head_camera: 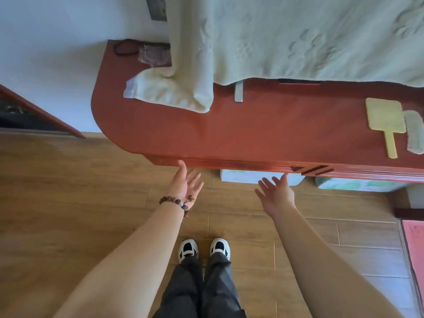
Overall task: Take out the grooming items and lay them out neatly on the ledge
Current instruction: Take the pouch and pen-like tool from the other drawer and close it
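A red-brown ledge (160,129) runs across the middle of the view. At its right end lie a pale yellow hand mirror (383,118) and a pale comb (414,131), side by side with handles toward me. My left hand (187,183) is open, palm up, fingertips at the ledge's front edge, with a bead bracelet on the wrist. My right hand (276,191) is open too, fingers spread, just below the front edge. Both hands hold nothing.
A pale green towel (298,37) hangs over the back of the ledge, its corner (169,90) lying on top. A dark cord (125,48) and a small plastic packet (154,55) sit at the far left. Pale boxes (247,176) stand on the wooden floor below.
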